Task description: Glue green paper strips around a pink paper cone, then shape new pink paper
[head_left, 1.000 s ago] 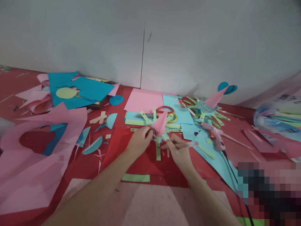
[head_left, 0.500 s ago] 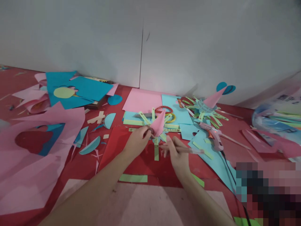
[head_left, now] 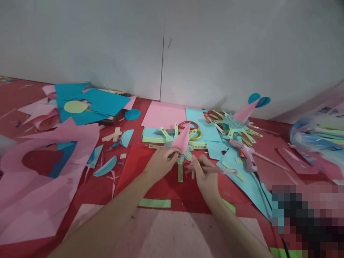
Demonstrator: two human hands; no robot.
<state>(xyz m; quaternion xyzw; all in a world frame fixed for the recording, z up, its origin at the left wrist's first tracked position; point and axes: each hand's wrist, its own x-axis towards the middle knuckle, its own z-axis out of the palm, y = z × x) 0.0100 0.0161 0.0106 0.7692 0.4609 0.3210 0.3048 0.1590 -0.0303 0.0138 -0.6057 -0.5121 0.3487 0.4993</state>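
Since the earlier frames the right hand [head_left: 205, 175] has slid a little toward the lower right, so the thin pale stick [head_left: 224, 171] it grips reaches further out over the light blue sheet [head_left: 249, 186]; the left hand [head_left: 161, 163] has barely shifted. That left hand is closed, thumb and fingertips pinching the lower edge of the pink paper cone [head_left: 182, 138], which stands just above centre of the frame with its point tilted up and away. The right hand is curled shut around the stick, which may be a glue stick or a pen; the blur does not let me say. Green strips [head_left: 180, 172] fan out from under the cone, one running down between the two hands. By my judgement the cone is very light and soft, easily crushed or creased, so it is best held gently at the base rim where the paper overlaps, never squeezed at the tip. The strips look flimsy and likely to tear off if pulled. To the right lies a pink glue gun [head_left: 248, 156] with its cord trailing to the lower right. Beyond it, upper right, stands a second cone [head_left: 243, 111] on its own spray of strips. Red and yellow rings [head_left: 189, 125] sit just behind the held cone, and cut pink and blue sheets [head_left: 88, 102] litter the red worktop [head_left: 270, 138] to the left.
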